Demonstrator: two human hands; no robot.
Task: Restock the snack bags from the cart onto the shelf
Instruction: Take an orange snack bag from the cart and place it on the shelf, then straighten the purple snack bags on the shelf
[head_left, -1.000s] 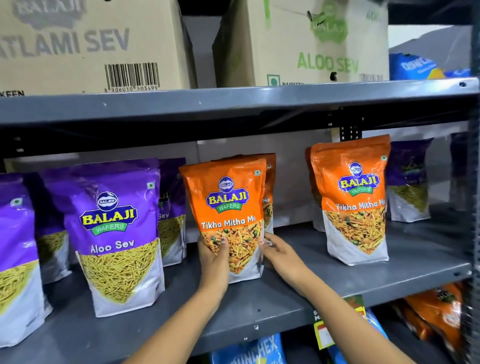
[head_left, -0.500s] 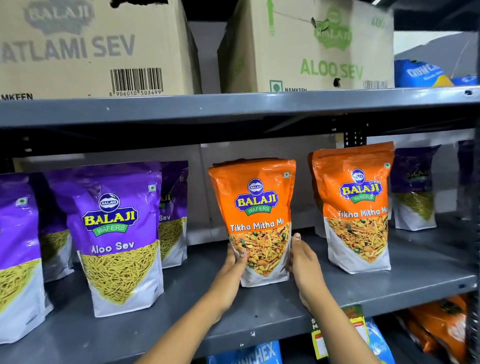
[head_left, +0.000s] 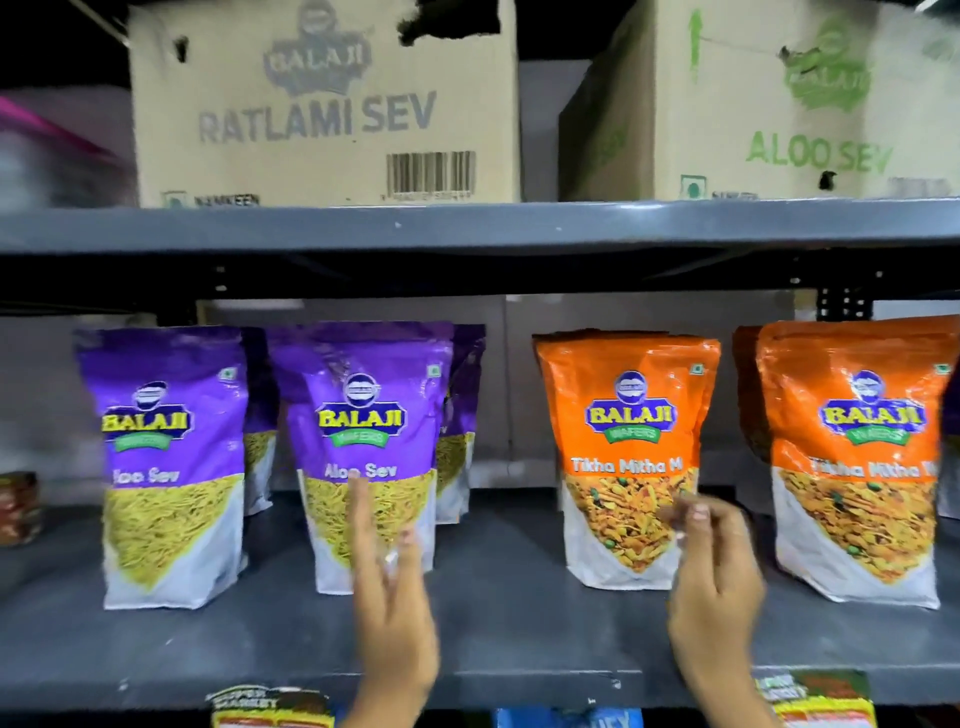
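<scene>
An orange Tikha Mitha Mix bag (head_left: 626, 447) stands upright on the grey shelf (head_left: 519, 618), with a second orange bag (head_left: 857, 457) to its right. Two purple Aloo Sev bags (head_left: 171, 457) (head_left: 363, 426) stand to the left, more purple bags behind them. My left hand (head_left: 389, 613) is raised in front of the middle purple bag, fingers apart, holding nothing. My right hand (head_left: 714, 582) hovers just off the lower right corner of the orange bag, fingers loosely curled and empty. The cart is out of view.
Cardboard boxes marked Ratlami Sev (head_left: 327, 104) and Aloo Sev (head_left: 769, 104) sit on the upper shelf (head_left: 467, 228). A dark red pack (head_left: 18, 506) lies at the far left. Price labels (head_left: 270, 706) hang on the shelf's front edge.
Both hands have let go of the orange bag, which now stands alone on the shelf. The hands have drawn back and the view has swung left.
</scene>
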